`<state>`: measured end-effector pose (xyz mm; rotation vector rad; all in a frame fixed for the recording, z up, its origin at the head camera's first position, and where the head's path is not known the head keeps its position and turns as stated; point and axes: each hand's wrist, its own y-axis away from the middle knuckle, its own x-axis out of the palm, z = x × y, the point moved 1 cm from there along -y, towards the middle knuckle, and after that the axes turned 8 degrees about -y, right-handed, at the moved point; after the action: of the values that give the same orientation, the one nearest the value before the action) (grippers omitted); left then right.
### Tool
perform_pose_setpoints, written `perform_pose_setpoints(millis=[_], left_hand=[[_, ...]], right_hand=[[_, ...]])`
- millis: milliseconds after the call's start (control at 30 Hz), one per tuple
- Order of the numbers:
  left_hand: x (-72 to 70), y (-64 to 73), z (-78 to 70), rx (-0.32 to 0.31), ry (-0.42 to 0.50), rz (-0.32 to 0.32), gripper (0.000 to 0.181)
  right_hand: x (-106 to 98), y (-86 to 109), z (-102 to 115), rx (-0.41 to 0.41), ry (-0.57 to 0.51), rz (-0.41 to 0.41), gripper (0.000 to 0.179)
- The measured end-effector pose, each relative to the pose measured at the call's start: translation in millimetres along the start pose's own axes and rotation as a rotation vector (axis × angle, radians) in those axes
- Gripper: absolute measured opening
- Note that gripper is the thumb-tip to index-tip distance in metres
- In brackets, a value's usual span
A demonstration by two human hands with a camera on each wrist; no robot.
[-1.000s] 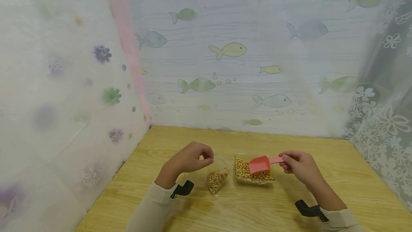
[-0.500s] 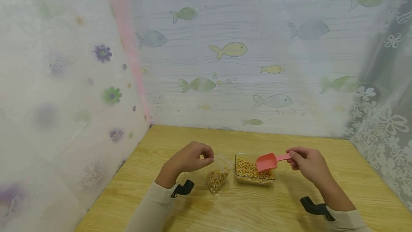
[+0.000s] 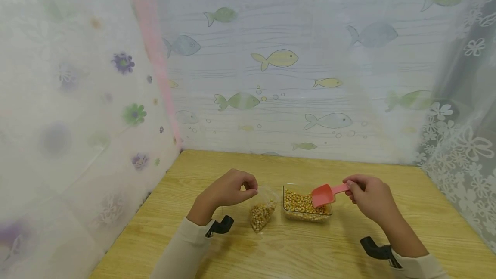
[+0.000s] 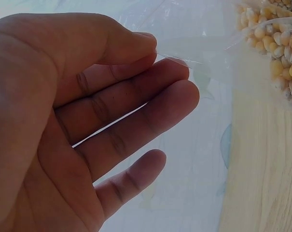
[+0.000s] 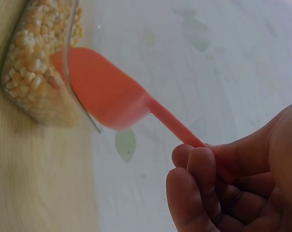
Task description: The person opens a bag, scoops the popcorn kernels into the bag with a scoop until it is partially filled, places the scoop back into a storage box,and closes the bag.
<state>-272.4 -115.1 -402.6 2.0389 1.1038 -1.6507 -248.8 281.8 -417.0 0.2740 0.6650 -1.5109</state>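
Note:
My left hand (image 3: 232, 187) pinches the top edge of a clear plastic bag (image 3: 261, 214) between thumb and index finger. Corn kernels (image 4: 276, 48) fill the bag's lower part. To the bag's right stands a clear rectangular container (image 3: 308, 217) with more yellow corn kernels (image 3: 296, 201) inside. My right hand (image 3: 368, 195) grips the handle of a pink scoop (image 3: 322, 195), thumb on one side and fingers curled round the other. The scoop's bowl tilts down over the container's right side, its front edge at the kernels. In the right wrist view the scoop (image 5: 102, 89) overlaps the container's rim.
Everything stands on a light wooden table (image 3: 255, 257). Behind it hangs a curtain (image 3: 271, 111) printed with fish, and a flowered curtain (image 3: 77, 141) runs along the left. Black wrist mounts (image 3: 222, 226) sit at both cuffs.
My right hand has drawn the scoop to the right, from the container's middle toward its right rim. The left hand and the bag have stayed in place.

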Motion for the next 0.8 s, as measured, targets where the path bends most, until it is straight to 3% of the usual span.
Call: perform_pose_setpoints(millis=[267, 800], left_hand=[[0.2, 0.8, 0.8, 0.005, -0.005, -0.006, 0.009], [1.7, 2.1, 0.0, 0.001, -0.005, -0.003, 0.009]], right_hand=[[11.1, -3.3, -10.6, 0.035, -0.088, 0.058, 0.029], [31.1, -10.4, -35.3, 0.152, -0.367, 0.125, 0.036]])
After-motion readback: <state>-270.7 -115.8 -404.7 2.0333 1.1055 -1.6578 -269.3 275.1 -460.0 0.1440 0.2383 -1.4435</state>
